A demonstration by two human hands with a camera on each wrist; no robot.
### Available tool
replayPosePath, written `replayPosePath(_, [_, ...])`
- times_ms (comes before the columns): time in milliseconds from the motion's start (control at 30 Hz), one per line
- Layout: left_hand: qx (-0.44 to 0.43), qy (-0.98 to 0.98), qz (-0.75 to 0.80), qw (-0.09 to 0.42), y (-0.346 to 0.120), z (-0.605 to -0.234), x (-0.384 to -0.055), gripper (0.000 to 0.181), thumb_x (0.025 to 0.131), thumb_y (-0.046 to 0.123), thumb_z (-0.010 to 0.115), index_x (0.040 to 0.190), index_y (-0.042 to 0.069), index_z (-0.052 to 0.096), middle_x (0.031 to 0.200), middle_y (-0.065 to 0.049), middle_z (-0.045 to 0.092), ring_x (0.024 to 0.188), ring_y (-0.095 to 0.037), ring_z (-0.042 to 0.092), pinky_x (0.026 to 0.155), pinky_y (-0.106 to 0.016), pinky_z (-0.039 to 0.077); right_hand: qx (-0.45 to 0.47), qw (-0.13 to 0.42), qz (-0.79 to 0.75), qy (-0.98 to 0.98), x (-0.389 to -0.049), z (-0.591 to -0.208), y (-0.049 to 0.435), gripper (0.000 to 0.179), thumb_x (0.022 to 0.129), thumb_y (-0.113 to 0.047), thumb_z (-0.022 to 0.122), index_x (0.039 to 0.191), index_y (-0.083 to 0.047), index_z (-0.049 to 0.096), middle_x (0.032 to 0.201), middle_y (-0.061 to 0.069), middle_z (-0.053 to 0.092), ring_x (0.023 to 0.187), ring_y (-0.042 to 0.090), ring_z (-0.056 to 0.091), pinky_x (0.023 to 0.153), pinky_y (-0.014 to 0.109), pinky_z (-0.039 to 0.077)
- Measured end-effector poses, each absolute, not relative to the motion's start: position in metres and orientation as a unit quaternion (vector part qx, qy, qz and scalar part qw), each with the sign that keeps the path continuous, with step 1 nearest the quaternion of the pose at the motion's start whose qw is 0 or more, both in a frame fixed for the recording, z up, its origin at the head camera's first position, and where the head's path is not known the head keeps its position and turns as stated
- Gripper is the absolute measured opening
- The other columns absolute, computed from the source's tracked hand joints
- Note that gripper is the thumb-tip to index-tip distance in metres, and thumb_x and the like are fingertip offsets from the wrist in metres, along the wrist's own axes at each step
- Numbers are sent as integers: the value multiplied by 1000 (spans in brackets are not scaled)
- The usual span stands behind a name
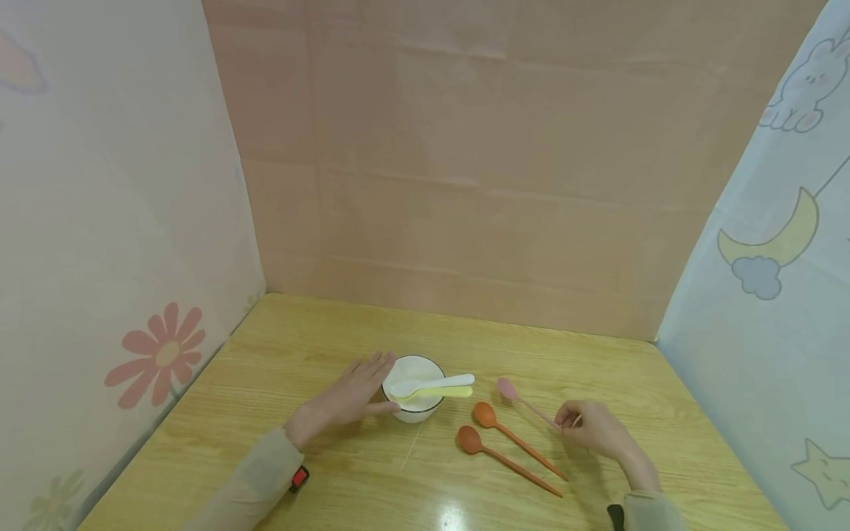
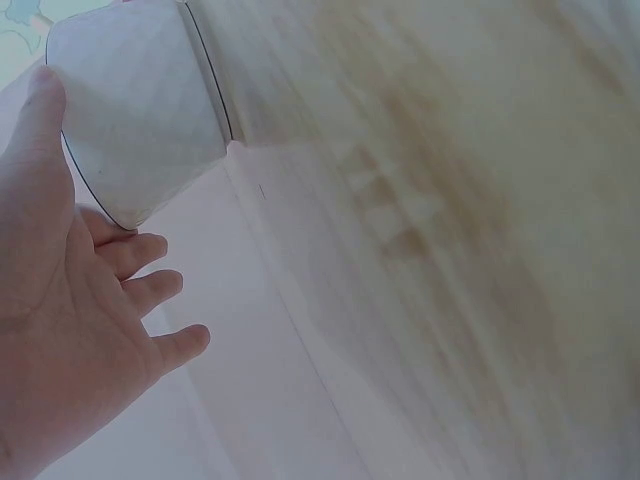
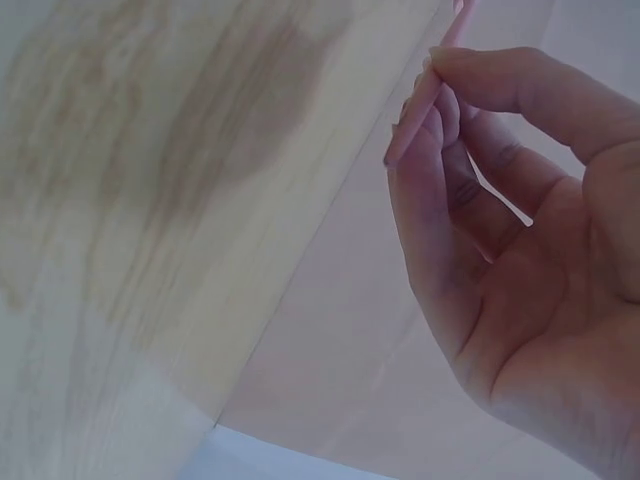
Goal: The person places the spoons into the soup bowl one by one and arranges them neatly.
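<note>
A white bowl (image 1: 413, 414) with a dark rim stands on the table, holding a white spoon (image 1: 454, 380) and a yellow spoon (image 1: 455, 392), whose handles stick out to the right. My left hand (image 1: 353, 392) rests against the bowl's left side, fingers extended, thumb along the near side. In the left wrist view the thumb lies by the bowl's wall (image 2: 140, 110). Between thumb and fingertips, my right hand (image 1: 595, 429) pinches the handle end of a pink spoon (image 1: 508, 389). That handle (image 3: 415, 120) shows between the fingertips in the right wrist view.
Two orange-brown spoons lie slanted on the wooden table (image 1: 319, 324): one spoon (image 1: 486, 414) near the pink one, the other spoon (image 1: 471, 439) closer to me. A pinkish-brown backdrop (image 1: 465, 184) rises behind, with printed cloths at the left and right sides.
</note>
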State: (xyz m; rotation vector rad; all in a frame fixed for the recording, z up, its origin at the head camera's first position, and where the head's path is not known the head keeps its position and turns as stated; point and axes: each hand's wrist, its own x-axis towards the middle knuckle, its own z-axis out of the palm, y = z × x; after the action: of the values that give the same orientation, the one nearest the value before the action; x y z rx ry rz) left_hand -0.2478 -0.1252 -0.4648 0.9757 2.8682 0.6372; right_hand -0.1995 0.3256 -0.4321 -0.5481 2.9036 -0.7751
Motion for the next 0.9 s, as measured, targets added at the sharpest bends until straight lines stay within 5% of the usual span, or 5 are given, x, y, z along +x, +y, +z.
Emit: replayPosePath(900, [319,923,215,25,-125,-467,-250,90,97,56,53,158,1,16,165,-19,18,154,-38,16,122,-63,17,-198,26,-204,958,-220,-398,315,5,85,-5,69,89,-6,68,79,-4,65,68,1,54,59,20,46])
